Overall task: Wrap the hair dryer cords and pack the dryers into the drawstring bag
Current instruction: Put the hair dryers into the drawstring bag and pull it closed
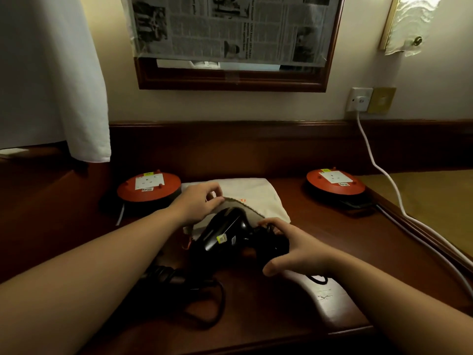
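Both hands worked at the mouth of the bag, just below the middle of the frame. The left hand (202, 201) pinched the upper edge of the drawstring bag (256, 196), fingers curled over the rim and lifting it so the opening gaped. The right hand (294, 248) gripped the back end of a black hair dryer (225, 231), fingers and thumb wrapped round it, with the dryer's front already at the lifted rim and partly under it.

That dryer's cord seemed bundled under the right hand, though the dark shapes there ran together and I could not tell how neatly. A second dark mass, apparently the other hair dryer (163, 275), lay at the lower left of centre beside the left forearm, with a loose black cord (217, 303) looping out from it across the wooden desk (281, 336).

Judging by this, the step in hand was the packing of the first dryer. The next move would call for the left hand to keep the mouth wide while the right pushed the dryer fully inside; after that the loose cord would need wrapping.

Further out, two round red socket units sat on the desk, one at mid left (149, 189) and one at mid right (334, 182). A white cable (384, 170) ran down from a wall socket (359, 99) at the upper right, and a framed panel covered with newspaper (230, 29) hung at the top.
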Tool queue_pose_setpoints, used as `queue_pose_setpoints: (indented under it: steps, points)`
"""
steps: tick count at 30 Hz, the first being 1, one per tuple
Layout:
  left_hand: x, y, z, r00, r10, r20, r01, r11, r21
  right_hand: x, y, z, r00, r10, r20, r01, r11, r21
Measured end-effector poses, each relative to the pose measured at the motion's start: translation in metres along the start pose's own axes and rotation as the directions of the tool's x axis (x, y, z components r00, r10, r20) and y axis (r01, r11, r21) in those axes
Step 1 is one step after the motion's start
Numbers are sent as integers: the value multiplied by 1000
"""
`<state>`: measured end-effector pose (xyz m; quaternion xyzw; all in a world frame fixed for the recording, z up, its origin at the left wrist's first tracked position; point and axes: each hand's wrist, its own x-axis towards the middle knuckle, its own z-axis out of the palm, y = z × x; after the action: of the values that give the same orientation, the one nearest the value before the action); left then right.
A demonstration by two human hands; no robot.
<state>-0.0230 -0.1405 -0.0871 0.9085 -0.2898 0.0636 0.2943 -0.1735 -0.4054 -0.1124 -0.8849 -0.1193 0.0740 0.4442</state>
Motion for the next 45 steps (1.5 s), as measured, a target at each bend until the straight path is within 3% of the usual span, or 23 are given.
queue_pose_setpoints:
  steps: [4, 8, 18, 24, 28, 32, 36, 40, 45]
  points:
    - [-8, 0, 1, 998, 55, -4, -55, 997, 54, 11, 4, 11, 980, 104, -172, -83, 989, 121]
    - [-8, 1, 2, 997, 79, -15, -78, 995, 55, 23, 11, 28, 919, 180, -350, -148, 982, 116]
    - [-8, -3, 3, 994, 109, 13, -109, 992, 63, 52, 10, 47, 754, 323, -572, -154, 934, 324]
    - [-12, 3, 5, 993, 109, -33, -108, 993, 48, 62, 9, 54, 735, 313, -601, -197, 948, 252]
    - [-13, 5, 9, 995, -39, -94, 43, 998, 38, 64, 12, 59, 753, 300, -585, -192, 951, 241]
    - [-17, 7, 9, 986, -147, -76, 155, 980, 123, 64, 10, 59, 747, 332, -576, -139, 925, 353]
    - [-18, 4, 4, 957, -258, -131, 285, 918, 274, 61, 8, 58, 755, 270, -598, -50, 932, 359]
    - [-18, 3, -4, 945, -325, 28, 285, 865, 413, 59, 6, 63, 737, 248, -629, -10, 934, 357]
    - [-21, -5, -15, 939, -236, 249, 169, 950, 261, 61, 0, 54, 773, 288, -565, -175, 953, 247]
